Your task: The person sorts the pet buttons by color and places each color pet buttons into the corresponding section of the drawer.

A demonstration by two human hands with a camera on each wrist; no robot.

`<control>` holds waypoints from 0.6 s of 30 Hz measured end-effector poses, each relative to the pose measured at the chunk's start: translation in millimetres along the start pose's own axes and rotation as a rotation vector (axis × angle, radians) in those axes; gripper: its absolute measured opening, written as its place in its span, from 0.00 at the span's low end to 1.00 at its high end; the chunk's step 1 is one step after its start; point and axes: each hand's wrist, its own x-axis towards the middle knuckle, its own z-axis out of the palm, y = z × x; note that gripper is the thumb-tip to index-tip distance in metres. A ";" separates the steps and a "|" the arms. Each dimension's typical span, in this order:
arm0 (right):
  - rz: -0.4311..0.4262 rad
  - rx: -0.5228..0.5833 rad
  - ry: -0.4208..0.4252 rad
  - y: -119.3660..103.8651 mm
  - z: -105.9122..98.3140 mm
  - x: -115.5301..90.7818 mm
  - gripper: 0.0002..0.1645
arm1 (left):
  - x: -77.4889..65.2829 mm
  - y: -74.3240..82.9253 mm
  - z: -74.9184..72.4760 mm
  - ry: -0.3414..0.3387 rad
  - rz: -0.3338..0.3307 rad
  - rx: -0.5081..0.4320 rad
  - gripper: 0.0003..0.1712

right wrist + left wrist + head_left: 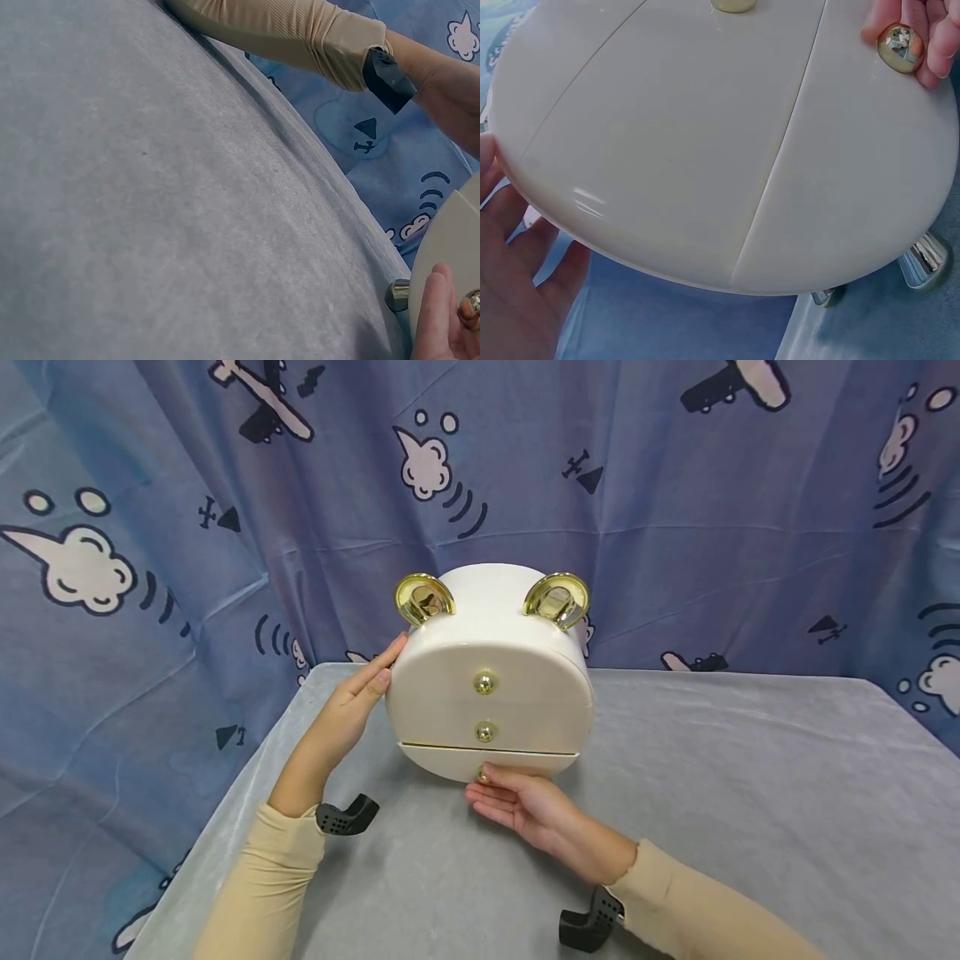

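A white rounded drawer box point(491, 702) with gold ears point(557, 600) and three round gold knobs stands on the table. Its bottom drawer point(435, 762) sits slightly forward of the front, with a thin gap along its top edge. My left hand point(341, 714) rests against the box's left side, fingers extended along the curve. At the bottom, my right hand point(525, 806) pinches the lowest knob point(900, 48) between thumb and fingers, palm turned up. Short gold feet point(924, 261) show under the box in the left wrist view.
A grey cloth covers the table point(720, 793). Behind it and along the left hangs a blue curtain point(510, 460) printed with clouds and planes. A black wrist-worn device point(348, 816) sits on the left wrist, another point(591, 922) on the right.
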 end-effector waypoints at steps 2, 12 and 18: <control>-0.005 0.008 0.004 0.1 0.6 1.1 0.09 | -0.2 0.3 -0.3 -0.002 -0.001 0.001 0.28; -0.017 0.024 0.025 0.1 2.2 3.2 0.08 | -0.8 1.6 -0.9 -0.004 0.016 -0.004 0.28; -0.019 -0.013 0.029 0.9 0.6 2.0 0.07 | -0.4 1.9 0.0 -0.007 0.021 -0.013 0.28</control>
